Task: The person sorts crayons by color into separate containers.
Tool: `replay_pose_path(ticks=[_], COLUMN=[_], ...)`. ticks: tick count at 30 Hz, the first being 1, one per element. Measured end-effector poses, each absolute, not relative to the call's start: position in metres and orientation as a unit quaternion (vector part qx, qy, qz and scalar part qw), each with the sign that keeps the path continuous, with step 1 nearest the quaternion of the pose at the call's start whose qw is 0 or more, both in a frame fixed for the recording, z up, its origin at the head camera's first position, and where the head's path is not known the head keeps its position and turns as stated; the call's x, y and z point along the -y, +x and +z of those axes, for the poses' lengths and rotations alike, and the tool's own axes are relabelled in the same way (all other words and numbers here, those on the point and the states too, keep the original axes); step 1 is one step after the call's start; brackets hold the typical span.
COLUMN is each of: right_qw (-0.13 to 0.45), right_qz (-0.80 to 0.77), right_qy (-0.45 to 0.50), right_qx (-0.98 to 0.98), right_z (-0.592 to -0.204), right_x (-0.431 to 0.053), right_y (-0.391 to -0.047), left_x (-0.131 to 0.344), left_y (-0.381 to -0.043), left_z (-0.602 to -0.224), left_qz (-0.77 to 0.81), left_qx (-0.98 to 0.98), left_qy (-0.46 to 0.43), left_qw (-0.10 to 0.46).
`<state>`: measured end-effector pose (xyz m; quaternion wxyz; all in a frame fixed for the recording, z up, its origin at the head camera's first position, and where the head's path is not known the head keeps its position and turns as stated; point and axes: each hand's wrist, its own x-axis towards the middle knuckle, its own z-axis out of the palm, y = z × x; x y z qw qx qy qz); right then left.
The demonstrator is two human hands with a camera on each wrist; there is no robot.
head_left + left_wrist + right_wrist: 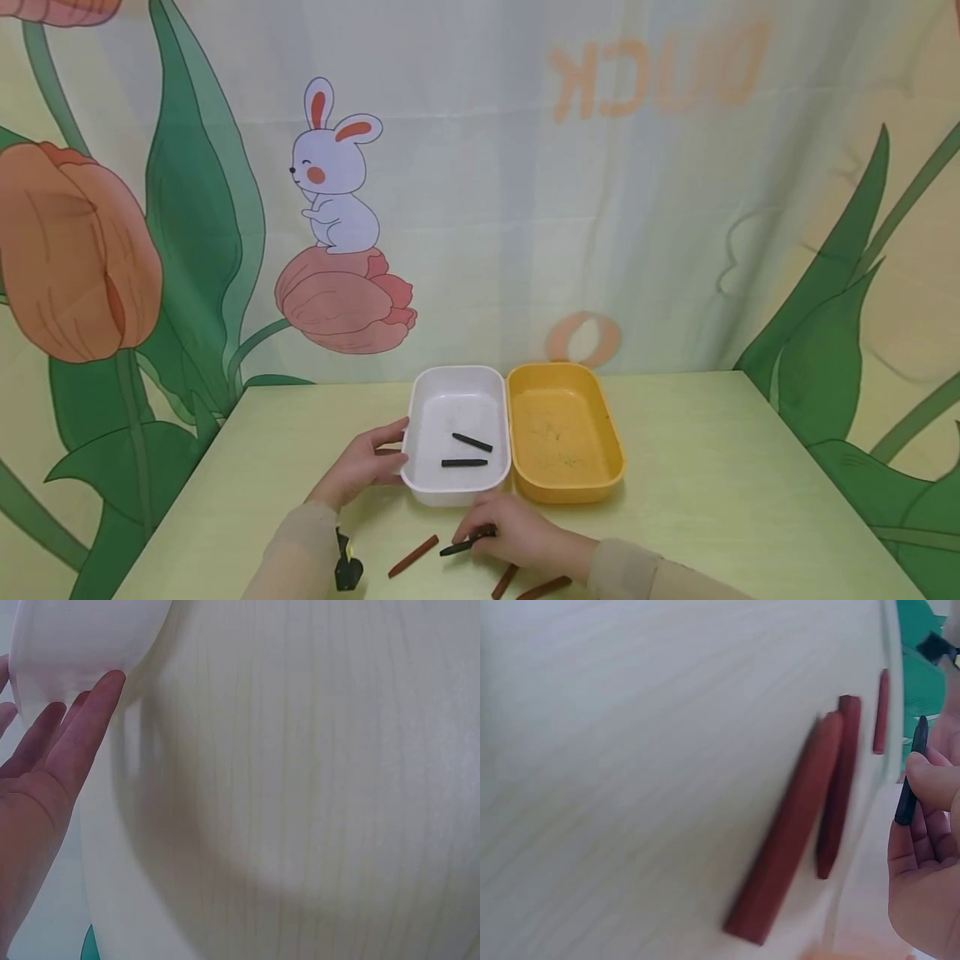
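In the head view my right hand (517, 529) pinches a black crayon (454, 549) between thumb and fingers, just in front of a white plastic tray (435, 417). The right wrist view shows that black crayon (905, 808) held lengthwise under the thumb. Two more black crayons (465, 462) lie inside the white tray. My left hand (363, 462) touches the tray's left side. In the left wrist view its fairly straight fingers (88, 731) rest against the tray's outer wall. Three reddish-brown crayons lie on the table: one (413, 557) between my hands, two (784, 836) near my right hand.
A yellow tray (536, 408) stands right beside the white one, with small dark specks on its floor. Both stand on a pale green table (682, 467) near its back edge. Behind hangs a printed curtain (480, 208). A small black device (347, 567) shows at my left wrist.
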<state>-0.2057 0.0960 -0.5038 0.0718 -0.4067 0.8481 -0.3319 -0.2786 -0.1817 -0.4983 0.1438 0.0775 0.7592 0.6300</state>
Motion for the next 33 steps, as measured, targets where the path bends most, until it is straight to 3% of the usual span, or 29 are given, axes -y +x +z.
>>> replay_pose_path(ticks=[17, 33], right_qw=[0.001, -0.044], right_qz=[-0.370, -0.403], right_qy=[-0.471, -0.421], right_qx=[-0.801, -0.811], right_z=[-0.481, -0.468], right_x=[-0.087, -0.081], right_y=[-0.201, -0.219], left_x=[0.183, 0.183], left_y=[-0.281, -0.281], left_z=[-0.500, -0.501], left_qz=[0.630, 0.629], left_qx=[-0.759, -0.760], left_qy=[0.078, 0.081], left_qw=[0.146, 0.145])
